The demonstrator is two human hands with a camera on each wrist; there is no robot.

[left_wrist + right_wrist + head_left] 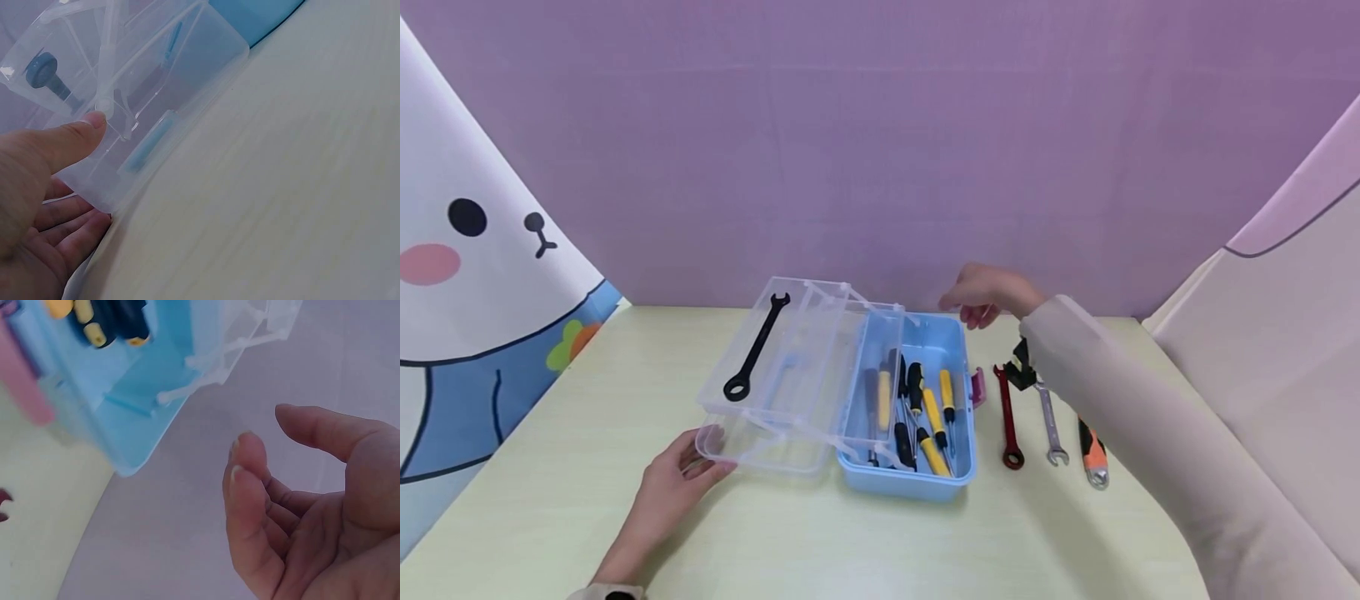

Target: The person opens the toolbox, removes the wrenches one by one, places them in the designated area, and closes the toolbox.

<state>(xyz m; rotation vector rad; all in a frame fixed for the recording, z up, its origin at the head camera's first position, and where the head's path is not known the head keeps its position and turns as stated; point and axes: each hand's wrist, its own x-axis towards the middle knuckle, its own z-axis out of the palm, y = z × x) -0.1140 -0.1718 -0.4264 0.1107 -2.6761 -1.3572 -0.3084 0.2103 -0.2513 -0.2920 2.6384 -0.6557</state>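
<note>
My left hand (672,487) holds the near left corner of the toolbox's clear plastic lid (782,457), its thumb on the upper side and the fingers below, as the left wrist view shows. The lid lies folded out left of the light blue toolbox (895,483). On a clear tray (805,367) attached between them rests a black combination wrench (760,350). Several yellow and black screwdrivers (932,412) lie inside the box. Past the box's far right corner hovers my right hand (988,293), its fingers loosely bent around nothing.
Right of the box lie a red wrench (1007,421), a silver wrench (1049,421) and an orange-black tool (1093,457), partly hidden by the right sleeve (1135,442). A pink latch (978,387) juts from the box. A purple cloth (880,167) hangs behind the table.
</note>
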